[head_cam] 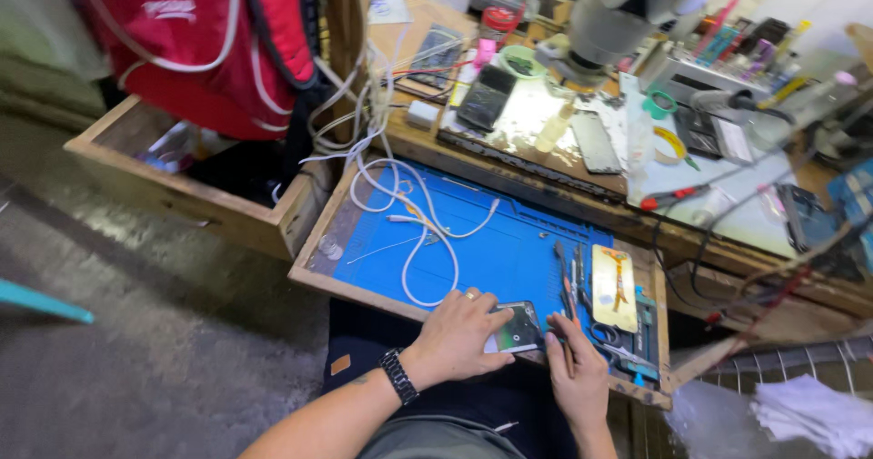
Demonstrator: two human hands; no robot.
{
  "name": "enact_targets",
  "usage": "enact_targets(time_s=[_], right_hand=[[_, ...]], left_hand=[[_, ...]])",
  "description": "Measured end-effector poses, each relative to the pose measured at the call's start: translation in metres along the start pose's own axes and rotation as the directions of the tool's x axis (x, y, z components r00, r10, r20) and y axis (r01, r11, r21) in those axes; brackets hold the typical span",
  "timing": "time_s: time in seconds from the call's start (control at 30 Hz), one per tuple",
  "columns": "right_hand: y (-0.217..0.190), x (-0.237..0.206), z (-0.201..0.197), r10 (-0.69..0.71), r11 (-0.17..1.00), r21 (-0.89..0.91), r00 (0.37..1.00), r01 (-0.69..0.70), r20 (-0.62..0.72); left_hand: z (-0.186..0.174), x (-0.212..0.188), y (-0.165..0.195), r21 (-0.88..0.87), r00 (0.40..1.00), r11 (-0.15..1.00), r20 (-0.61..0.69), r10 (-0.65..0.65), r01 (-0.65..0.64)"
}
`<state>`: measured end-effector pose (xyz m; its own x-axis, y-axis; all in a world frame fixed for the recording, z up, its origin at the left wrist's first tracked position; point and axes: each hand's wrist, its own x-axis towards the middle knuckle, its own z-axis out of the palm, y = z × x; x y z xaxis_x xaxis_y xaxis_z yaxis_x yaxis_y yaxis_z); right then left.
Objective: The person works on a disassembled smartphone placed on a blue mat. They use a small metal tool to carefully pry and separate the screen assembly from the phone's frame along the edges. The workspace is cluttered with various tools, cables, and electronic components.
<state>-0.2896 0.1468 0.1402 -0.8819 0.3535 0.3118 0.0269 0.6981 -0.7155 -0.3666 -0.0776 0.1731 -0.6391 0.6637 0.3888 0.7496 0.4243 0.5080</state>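
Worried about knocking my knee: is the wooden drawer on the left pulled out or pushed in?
Pulled out. The wooden drawer juts well beyond the bench, its inside open to view beneath the red bag.
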Motion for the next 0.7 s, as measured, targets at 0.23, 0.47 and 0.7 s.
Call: enact_targets(time_s=[0.23,0.47,0.7], right_hand=[[0.008,-0.005,-0.01,-0.069,0.992,0.1,0.997,0.072,-0.04],[0.008,0.003,-0.017,-0.143,0.986,0.072,0.984,0.151,-0.101],[0.042,-0.001,-0.021,0.043,0.981,0.189,0.999,-0.037,-0.029]], left_hand=[[0.01,0.002,0.005,-0.001,1.0,1.0,0.011,-0.001,0.001],[0.008,0.013,0.018,0.006,1.0,1.0,0.005,-0.013,0.013],[0.049,0.026,0.01,0.015,0.998,0.999,0.055,0.037,-0.038]])
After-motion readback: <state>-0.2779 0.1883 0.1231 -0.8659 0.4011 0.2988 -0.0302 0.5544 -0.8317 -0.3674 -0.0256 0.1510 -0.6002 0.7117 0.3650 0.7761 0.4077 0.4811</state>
